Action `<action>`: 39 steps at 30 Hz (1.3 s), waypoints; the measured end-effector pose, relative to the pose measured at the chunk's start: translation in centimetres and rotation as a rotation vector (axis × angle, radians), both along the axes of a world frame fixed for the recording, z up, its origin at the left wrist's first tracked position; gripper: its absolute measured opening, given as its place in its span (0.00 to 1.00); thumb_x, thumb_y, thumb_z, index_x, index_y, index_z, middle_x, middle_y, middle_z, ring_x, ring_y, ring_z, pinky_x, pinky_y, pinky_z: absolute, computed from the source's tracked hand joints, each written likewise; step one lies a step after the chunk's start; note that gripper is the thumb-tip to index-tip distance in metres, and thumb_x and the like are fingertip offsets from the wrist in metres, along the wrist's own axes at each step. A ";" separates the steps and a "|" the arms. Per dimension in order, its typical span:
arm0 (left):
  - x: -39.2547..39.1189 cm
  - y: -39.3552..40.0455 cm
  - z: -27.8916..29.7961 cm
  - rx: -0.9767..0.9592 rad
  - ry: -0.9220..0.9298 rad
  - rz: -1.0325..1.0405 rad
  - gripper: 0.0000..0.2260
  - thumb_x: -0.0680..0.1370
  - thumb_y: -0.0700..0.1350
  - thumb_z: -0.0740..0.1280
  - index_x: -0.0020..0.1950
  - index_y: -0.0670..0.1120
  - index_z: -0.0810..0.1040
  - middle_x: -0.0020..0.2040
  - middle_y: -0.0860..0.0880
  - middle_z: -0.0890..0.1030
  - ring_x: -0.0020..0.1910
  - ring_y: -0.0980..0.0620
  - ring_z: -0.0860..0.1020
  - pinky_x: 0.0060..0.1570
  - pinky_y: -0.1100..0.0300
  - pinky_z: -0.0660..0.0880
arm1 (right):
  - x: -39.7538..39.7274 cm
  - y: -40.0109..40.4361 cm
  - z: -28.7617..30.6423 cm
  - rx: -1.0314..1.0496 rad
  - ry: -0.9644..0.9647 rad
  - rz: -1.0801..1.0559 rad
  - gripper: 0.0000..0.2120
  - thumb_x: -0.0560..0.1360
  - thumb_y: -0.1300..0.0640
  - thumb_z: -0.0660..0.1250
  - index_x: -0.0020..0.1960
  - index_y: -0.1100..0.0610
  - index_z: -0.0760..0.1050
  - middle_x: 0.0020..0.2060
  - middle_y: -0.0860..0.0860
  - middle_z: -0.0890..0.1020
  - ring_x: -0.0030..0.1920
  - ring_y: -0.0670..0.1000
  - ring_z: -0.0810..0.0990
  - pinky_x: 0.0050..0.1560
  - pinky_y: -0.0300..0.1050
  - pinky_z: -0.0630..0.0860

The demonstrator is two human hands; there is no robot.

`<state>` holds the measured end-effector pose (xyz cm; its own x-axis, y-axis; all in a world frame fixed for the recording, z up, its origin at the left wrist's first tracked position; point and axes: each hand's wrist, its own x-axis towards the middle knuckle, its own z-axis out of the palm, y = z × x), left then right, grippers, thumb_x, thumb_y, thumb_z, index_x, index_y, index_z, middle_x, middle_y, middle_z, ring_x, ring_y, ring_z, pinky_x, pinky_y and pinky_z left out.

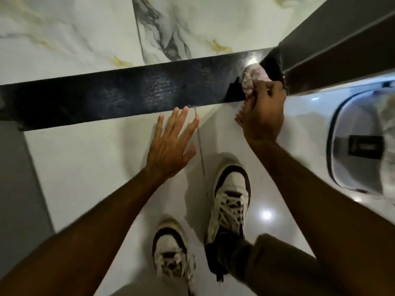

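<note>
The right hand [264,112] grips a crumpled pinkish cloth [253,76], fingers curled round it, and holds it against the far right end of the black strip [128,92], just beside the dark panel [333,50]. The left hand [171,146] is spread wide, fingers straight, holding nothing, its fingertips near the strip's near edge above the white floor [85,167].

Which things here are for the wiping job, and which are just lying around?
For the job:
right hand, gripping the cloth
pink cloth
black strip, where the cloth is held, beside the dark panel

Just there:
left hand, open, holding nothing
shoes
white rounded thing at the right
marble wall tiles
</note>
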<state>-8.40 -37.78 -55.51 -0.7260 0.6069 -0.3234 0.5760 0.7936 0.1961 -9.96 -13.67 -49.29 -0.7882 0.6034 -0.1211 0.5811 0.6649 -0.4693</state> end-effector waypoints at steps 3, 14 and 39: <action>-0.7 0.0 -5.7 0.072 0.047 -0.055 0.34 0.86 0.57 0.60 0.90 0.50 0.54 0.90 0.39 0.52 0.89 0.37 0.51 0.87 0.33 0.48 | 0.6 1.2 -5.9 0.220 0.046 0.166 0.16 0.85 0.59 0.64 0.68 0.64 0.80 0.62 0.65 0.82 0.58 0.64 0.82 0.55 0.55 0.80; -0.4 -0.8 -10.0 0.209 0.208 -0.077 0.34 0.87 0.59 0.56 0.90 0.51 0.52 0.90 0.41 0.52 0.90 0.41 0.50 0.88 0.37 0.44 | -5.4 -0.2 -12.3 0.106 0.098 0.227 0.30 0.83 0.55 0.57 0.84 0.59 0.64 0.86 0.62 0.58 0.87 0.65 0.55 0.86 0.67 0.63; -0.6 -0.4 -8.6 0.218 0.201 -0.050 0.31 0.88 0.57 0.54 0.89 0.47 0.57 0.89 0.38 0.57 0.89 0.38 0.55 0.88 0.38 0.53 | 2.8 0.4 -13.0 0.315 0.059 0.234 0.26 0.88 0.54 0.59 0.86 0.56 0.62 0.86 0.63 0.58 0.87 0.63 0.57 0.85 0.60 0.67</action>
<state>-9.01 -38.17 -64.06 -0.7301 0.6825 -0.0349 0.6574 0.7153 0.2368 -7.12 -13.29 -62.25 -0.9090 0.4067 0.0912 0.3745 0.8931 -0.2493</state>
